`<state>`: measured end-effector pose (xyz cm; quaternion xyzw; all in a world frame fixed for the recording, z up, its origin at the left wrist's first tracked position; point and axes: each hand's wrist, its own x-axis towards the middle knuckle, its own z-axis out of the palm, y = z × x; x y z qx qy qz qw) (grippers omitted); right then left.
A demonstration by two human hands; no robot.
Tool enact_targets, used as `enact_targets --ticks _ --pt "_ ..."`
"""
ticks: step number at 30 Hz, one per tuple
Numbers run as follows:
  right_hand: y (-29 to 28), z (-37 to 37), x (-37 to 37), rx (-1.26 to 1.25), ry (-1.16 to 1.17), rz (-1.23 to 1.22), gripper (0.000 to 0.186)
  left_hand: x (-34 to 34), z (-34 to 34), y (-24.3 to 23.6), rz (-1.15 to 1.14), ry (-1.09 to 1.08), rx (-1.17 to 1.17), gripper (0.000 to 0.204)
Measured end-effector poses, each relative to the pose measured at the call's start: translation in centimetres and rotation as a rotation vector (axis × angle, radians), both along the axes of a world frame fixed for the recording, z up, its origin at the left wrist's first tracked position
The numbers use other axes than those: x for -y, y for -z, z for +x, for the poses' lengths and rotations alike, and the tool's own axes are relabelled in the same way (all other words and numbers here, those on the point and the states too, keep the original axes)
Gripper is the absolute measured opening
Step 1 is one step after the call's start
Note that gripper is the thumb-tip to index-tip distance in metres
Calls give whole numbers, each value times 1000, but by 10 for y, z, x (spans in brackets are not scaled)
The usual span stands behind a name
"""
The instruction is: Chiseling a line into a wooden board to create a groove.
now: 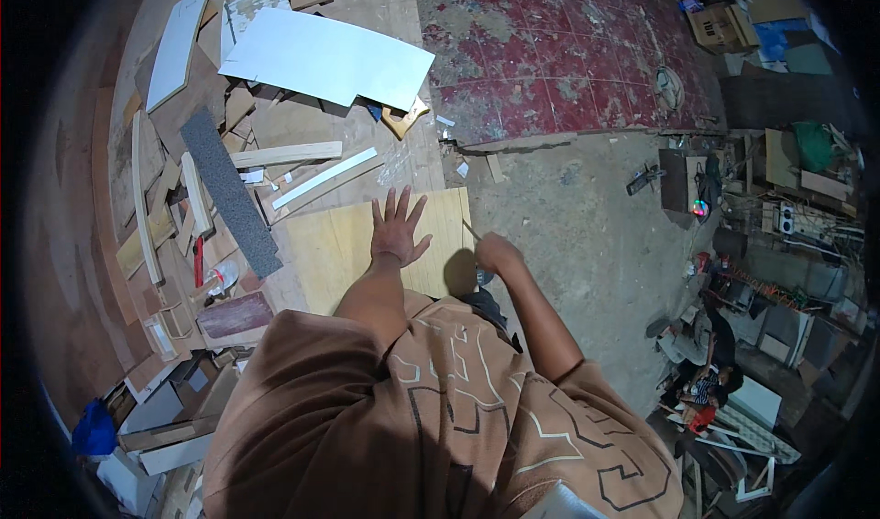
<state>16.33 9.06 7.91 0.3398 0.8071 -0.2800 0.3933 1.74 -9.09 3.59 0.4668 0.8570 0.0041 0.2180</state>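
My left hand (396,230) lies with its fingers spread on a pale yellow wooden board (332,253). At the board's right edge, my right hand (498,253) is closed on a thin, dark tool (471,230) that angles up and left to that edge; I cannot make out its kind. A shadow falls on the board between the two hands. Just beyond the board lie narrow wooden strips (325,175) and a yellow-handled tool (403,120), partly under a large white panel (325,56).
A grey speckled strip (229,194) and several offcuts cover the worktop at left. Right of it are a concrete floor (587,226) and worn red tiles (559,52). Clutter (779,272) lines the right side, with another person (701,377) low among it.
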Motion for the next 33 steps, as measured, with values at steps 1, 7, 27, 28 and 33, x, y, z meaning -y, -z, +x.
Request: enact_targets --ticks 1,7,27,28,33 --pt "-23 -1 2 53 -41 -4 30 4 2 3 -6 -12 5 86" --pt "-3 1 8 -69 10 4 33 -5 0 -1 26 15 -7 87" --pt "22 -11 43 -163 331 151 29 -9 0 2 15 27 -32 88" --pt "18 -10 44 -160 328 149 29 -8 1 2 13 24 -29 88" --pt "-11 -1 44 -70 259 102 28 -6 1 2 0 14 -17 87"
